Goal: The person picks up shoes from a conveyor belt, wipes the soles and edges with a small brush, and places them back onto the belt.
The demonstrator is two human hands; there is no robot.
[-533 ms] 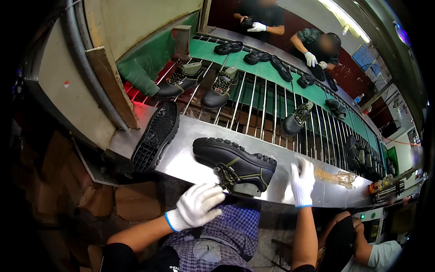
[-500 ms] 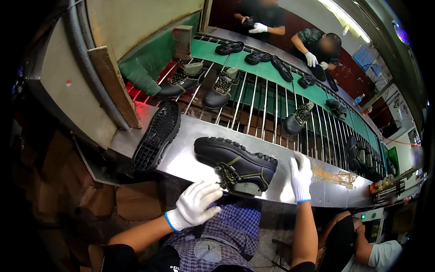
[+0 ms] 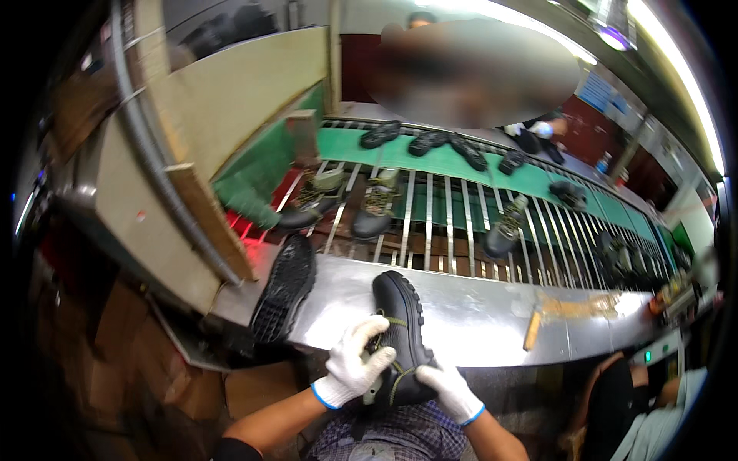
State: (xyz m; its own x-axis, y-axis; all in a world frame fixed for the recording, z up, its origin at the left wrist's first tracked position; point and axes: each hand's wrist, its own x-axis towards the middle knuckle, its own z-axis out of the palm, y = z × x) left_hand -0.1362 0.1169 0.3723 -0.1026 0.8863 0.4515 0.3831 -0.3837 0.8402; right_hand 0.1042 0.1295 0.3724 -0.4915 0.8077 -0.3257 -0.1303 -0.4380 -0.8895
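Left hand: our left hand [image 3: 352, 364], in a white knit glove with a blue cuff, lies over the laces, fingers [image 3: 367, 332] curled down onto them and holding the upper.
Right hand: our right hand [image 3: 452, 392], gloved the same way, cups the heel end from below, fingers wrapped narrow around it.
Boot in hand: the black work boot [image 3: 402, 323] sits at the near edge of the surface [image 3: 469, 319], toe pointing away from us, heel hanging over our lap.
Boot make: matt black upper, thick lugged rubber sole, olive-yellow laces.
Risk, near: we judge the heel overhang the weak point; if either grip loosens, the boot can tip off the edge toward us.
Risk, laces: loose lace ends under the left fingers may snag in the knit glove.
Surface: dull brushed metal, smooth, so a boot can slide on it easily.
Upturned boot: a second boot [image 3: 283, 290] lies just left, studded sole up, half over the corner; a nudge could drop it.
Small tool: a wooden-handled piece [image 3: 533, 330] lies to the right, near a smear of amber residue [image 3: 576, 306], possibly sticky.
Rack: metal bars [image 3: 450, 223] carry more boots, standing apart.
Far belt: a green conveyor [image 3: 461, 165] bears dark soles; another person's gloved hand [image 3: 542, 129] works there.
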